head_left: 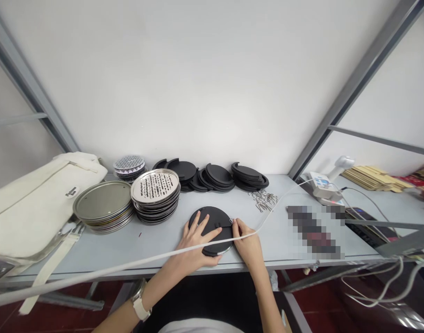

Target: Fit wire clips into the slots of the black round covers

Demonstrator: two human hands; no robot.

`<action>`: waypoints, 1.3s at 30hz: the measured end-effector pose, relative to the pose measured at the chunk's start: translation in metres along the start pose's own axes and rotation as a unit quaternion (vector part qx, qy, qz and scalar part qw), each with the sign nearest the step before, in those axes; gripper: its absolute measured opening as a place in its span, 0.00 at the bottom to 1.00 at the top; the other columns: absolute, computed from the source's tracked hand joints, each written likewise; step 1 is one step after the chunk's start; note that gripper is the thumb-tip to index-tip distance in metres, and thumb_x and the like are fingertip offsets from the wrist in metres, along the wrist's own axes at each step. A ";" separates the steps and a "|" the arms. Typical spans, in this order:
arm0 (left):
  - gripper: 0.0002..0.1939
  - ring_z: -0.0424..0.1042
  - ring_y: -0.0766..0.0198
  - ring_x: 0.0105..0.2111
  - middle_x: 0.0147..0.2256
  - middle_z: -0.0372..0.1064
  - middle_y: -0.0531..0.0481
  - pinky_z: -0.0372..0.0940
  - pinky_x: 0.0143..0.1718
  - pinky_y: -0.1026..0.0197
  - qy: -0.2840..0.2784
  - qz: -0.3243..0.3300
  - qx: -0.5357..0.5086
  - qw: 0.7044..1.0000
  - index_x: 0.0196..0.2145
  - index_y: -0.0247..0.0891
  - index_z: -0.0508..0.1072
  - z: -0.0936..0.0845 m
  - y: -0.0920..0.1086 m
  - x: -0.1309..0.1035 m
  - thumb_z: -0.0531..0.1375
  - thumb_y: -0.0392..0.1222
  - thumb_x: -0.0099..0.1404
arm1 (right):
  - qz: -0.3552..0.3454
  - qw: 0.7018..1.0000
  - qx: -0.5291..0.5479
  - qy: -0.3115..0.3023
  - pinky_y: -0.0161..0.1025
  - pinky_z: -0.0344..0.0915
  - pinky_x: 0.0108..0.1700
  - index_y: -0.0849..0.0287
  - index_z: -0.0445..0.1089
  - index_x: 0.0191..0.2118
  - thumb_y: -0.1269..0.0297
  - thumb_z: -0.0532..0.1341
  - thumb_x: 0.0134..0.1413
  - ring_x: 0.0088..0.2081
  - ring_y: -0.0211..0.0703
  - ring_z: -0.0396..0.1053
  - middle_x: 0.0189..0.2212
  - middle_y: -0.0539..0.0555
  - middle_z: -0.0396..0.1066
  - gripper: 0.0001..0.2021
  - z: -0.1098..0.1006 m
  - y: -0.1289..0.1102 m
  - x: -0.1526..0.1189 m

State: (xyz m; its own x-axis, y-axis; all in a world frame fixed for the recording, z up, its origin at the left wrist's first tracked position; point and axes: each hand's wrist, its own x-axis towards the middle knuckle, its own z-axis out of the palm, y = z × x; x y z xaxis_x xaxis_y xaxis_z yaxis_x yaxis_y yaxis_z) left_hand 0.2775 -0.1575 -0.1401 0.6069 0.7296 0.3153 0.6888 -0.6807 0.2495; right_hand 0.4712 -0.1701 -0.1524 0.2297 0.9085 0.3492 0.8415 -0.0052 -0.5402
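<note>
In front of me on the table lies a round black disc (212,217) with a slot and a small raised piece near its middle. My left hand (194,240) rests on it, fingers spread flat across the top and thumb at the lower edge. At the disc's right edge, my right hand (246,238) pinches a small wire clip (231,221); its far end is hidden by the fingers. A loose pile of similar wire clips (264,200) lies behind, to the right. Several more black discs (217,175) are heaped along the wall.
Perforated grater discs (155,186) and plain metal discs (102,200) stand stacked at left, beside a cream bag (34,199). A white cable (128,268) crosses in front of my hands. A blurred-out item (314,233) and a white device (323,185) are at right.
</note>
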 end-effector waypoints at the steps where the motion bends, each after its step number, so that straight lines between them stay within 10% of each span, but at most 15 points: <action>1: 0.37 0.41 0.40 0.63 0.64 0.45 0.48 0.48 0.56 0.36 -0.003 0.000 0.001 1.000 0.58 0.58 0.60 0.000 0.000 0.000 0.65 0.52 0.52 | -0.002 1.000 0.000 0.000 0.34 0.49 0.25 0.56 0.62 0.28 0.58 0.44 0.63 0.19 0.38 0.61 0.18 0.50 0.66 0.17 0.000 0.000 0.000; 39: 0.37 0.43 0.39 0.63 0.63 0.47 0.45 0.50 0.54 0.36 0.002 -0.012 0.004 1.000 0.59 0.57 0.60 0.005 0.001 0.001 0.65 0.53 0.51 | 0.016 0.997 0.066 -0.037 0.31 0.48 0.25 0.56 0.53 0.23 0.61 0.52 0.54 0.19 0.34 0.52 0.16 0.43 0.54 0.11 -0.001 0.005 -0.001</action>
State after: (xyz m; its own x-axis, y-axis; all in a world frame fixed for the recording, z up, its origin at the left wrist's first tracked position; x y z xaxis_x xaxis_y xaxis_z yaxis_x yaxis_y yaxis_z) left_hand 0.2806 -0.1570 -0.1444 0.5885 0.7456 0.3126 0.7066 -0.6622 0.2493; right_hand 0.4754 -0.1719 -0.1542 0.2136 0.9373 0.2755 0.7618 0.0168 -0.6476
